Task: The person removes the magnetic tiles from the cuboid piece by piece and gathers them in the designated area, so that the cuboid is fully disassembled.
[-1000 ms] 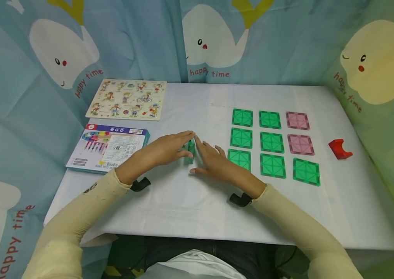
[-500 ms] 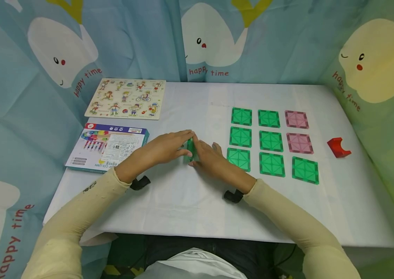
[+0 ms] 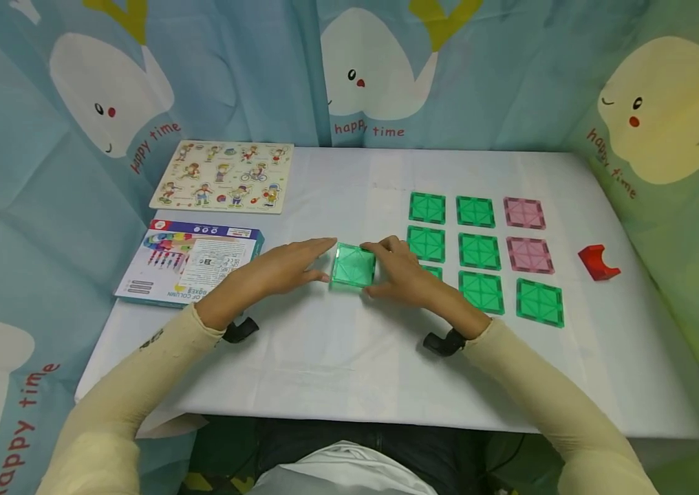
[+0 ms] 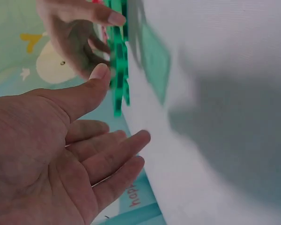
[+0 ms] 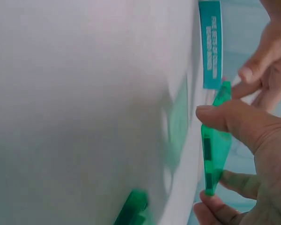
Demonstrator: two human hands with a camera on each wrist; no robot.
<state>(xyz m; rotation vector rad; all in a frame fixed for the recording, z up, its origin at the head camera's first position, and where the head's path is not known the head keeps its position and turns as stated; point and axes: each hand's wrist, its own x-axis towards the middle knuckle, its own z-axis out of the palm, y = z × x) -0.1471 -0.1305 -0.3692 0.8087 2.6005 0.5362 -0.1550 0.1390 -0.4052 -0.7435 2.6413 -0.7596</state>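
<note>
My right hand (image 3: 402,271) pinches a see-through green square magnetic tile (image 3: 353,267) by its edges, thumb at the near side and fingers at the far side. In the right wrist view the green tile (image 5: 218,150) appears nearly edge-on above the white table, with a green-tinted shadow under it. My left hand (image 3: 281,268) is beside the tile's left edge, thumb and fingers spread apart. The left wrist view shows that left hand (image 4: 79,154) with its palm bare and fingers loosely extended, below the right hand (image 4: 82,33).
Right of the hands, green tiles (image 3: 479,251) and pink tiles (image 3: 530,255) lie in rows, one partly hidden by the right hand. A red notched block (image 3: 598,262) lies at far right. At left are a flat box (image 3: 188,265) and a picture puzzle board (image 3: 222,175).
The green tile, seen edge-on between both hands before, now shows its square face. My right hand has shifted right and the hands have moved apart.
</note>
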